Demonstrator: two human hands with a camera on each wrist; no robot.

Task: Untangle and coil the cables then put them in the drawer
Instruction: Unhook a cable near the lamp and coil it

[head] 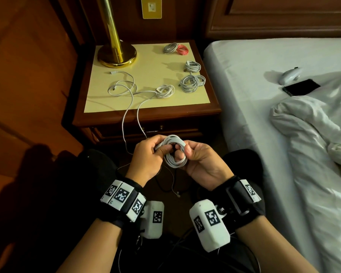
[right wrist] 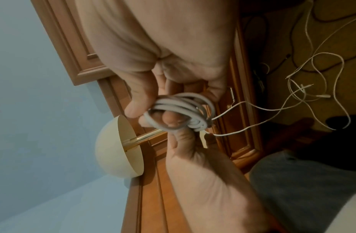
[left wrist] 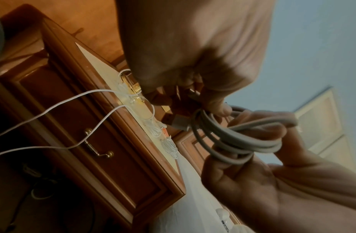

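A white coiled cable (head: 172, 164) (left wrist: 243, 141) (right wrist: 183, 104) is held between both hands in front of my knees. My left hand (head: 160, 149) (left wrist: 211, 100) pinches its left side. My right hand (head: 182, 154) (right wrist: 153, 110) grips the right side with fingers curled through the loop. A plug end (left wrist: 179, 124) sticks out of the coil. A loose white cable (head: 126, 89) lies on the nightstand (head: 98, 107) and hangs over its front edge past my hands. Several coiled cables (head: 192, 82) sit on the top's right side. The drawer (left wrist: 83, 134) below is closed.
A brass lamp (head: 116, 54) stands at the nightstand's back left. The bed (head: 264, 134) runs along the right, with a black phone (head: 300, 87) and a small white device (head: 288, 75) on it. More thin cables (head: 173, 186) lie on the floor between my knees.
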